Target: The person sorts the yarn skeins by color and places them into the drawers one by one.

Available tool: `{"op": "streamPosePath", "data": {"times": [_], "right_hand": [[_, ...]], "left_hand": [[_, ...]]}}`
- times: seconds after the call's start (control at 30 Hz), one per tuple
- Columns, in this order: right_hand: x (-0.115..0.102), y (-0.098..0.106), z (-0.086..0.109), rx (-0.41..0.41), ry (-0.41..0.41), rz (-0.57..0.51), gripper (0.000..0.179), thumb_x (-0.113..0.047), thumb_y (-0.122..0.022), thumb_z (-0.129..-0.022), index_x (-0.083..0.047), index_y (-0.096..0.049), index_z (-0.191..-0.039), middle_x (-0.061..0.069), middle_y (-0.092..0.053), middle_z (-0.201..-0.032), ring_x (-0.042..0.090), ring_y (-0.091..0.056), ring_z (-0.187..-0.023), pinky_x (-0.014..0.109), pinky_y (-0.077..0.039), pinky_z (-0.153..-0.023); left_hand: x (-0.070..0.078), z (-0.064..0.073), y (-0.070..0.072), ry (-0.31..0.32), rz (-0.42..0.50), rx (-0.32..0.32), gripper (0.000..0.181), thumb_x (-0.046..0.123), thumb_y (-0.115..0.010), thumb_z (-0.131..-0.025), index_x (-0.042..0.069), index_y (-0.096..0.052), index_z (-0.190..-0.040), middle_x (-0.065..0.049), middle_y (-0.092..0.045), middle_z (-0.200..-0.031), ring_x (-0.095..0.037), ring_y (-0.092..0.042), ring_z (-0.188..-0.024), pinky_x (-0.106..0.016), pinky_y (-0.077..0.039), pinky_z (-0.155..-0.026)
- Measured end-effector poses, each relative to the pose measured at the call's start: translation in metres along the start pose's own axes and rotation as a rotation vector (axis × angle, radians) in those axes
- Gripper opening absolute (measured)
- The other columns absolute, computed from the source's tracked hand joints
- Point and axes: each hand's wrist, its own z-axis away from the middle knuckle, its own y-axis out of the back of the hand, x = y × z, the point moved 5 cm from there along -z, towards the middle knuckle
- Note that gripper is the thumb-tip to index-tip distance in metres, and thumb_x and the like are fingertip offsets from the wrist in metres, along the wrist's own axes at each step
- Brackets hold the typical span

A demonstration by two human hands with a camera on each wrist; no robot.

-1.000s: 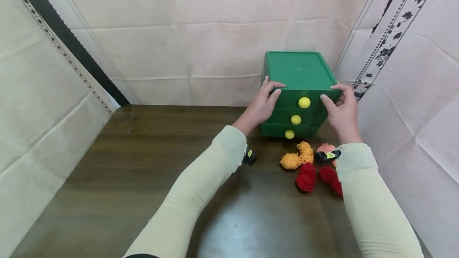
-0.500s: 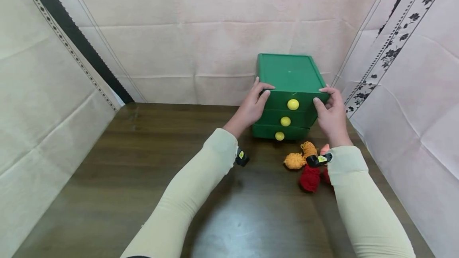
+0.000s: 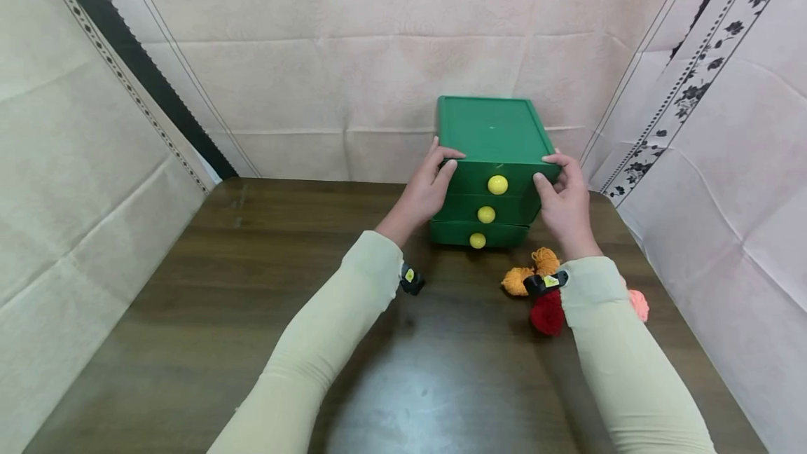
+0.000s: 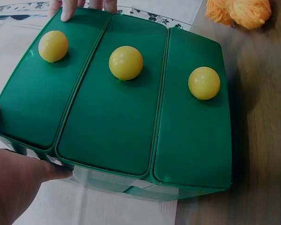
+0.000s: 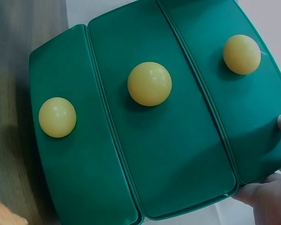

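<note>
A small green drawer cabinet (image 3: 494,130) stands upright near the back of the table, its three drawers pushed in, each with a round yellow knob (image 3: 486,214). My left hand (image 3: 421,188) grips its upper left front corner, fingers over the top edge and thumb at the front. On the opposite corner my right hand (image 3: 563,203) holds on the same way, thumb against the top drawer (image 5: 257,108). In the left wrist view the left hand (image 4: 14,180) reaches along the cabinet's side, partly cut off by the frame.
Orange yarn bundles (image 3: 517,281), a red one (image 3: 547,314) and a pink one (image 3: 639,304) lie on the brown wooden table (image 3: 284,300), partly hidden by the right sleeve. Pale cloth walls (image 3: 378,111) enclose the back and both sides.
Both hands have shifted the drawer cabinet to the left, keeping their grip on its upper corners. Pink yarn now shows to the right of the right sleeve. The head view has turned slightly.
</note>
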Motion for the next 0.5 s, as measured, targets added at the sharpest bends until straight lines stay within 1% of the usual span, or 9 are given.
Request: {"op": "streamPosePath", "data": {"times": [0.13,0.3,0.5], "right_hand": [[-0.001,-0.009,0.002,-0.008,-0.006,-0.024,0.032,-0.017,-0.053,-0.100,-0.019,-0.047,-0.131,0.000,-0.029,-0.159,0.028,-0.051,-0.125,0.051,-0.040,-0.106],[-0.003,-0.021,0.002,-0.022,0.006,-0.050,0.031,-0.015,-0.051,-0.101,-0.016,-0.047,-0.131,0.002,-0.027,-0.160,0.029,-0.050,-0.128,0.050,-0.038,-0.108],[-0.006,-0.037,0.005,-0.045,-0.017,-0.045,0.031,-0.015,-0.048,-0.102,-0.018,-0.047,-0.132,-0.008,-0.024,-0.160,0.027,-0.050,-0.124,0.050,-0.038,-0.108]], "left_hand": [[-0.003,0.004,0.008,0.002,0.005,-0.004,0.030,0.036,-0.035,-0.105,0.022,-0.052,-0.126,0.002,-0.011,-0.164,-0.015,-0.001,-0.152,-0.044,-0.022,-0.119],[-0.008,0.009,0.020,0.027,0.015,-0.006,0.030,0.036,-0.035,-0.105,0.023,-0.052,-0.126,0.004,-0.008,-0.164,-0.012,-0.001,-0.152,-0.042,-0.021,-0.119],[-0.014,0.014,0.035,0.059,0.009,0.006,0.029,0.036,-0.035,-0.105,0.024,-0.052,-0.125,0.004,-0.008,-0.164,-0.012,-0.002,-0.151,-0.043,-0.020,-0.120]]}}
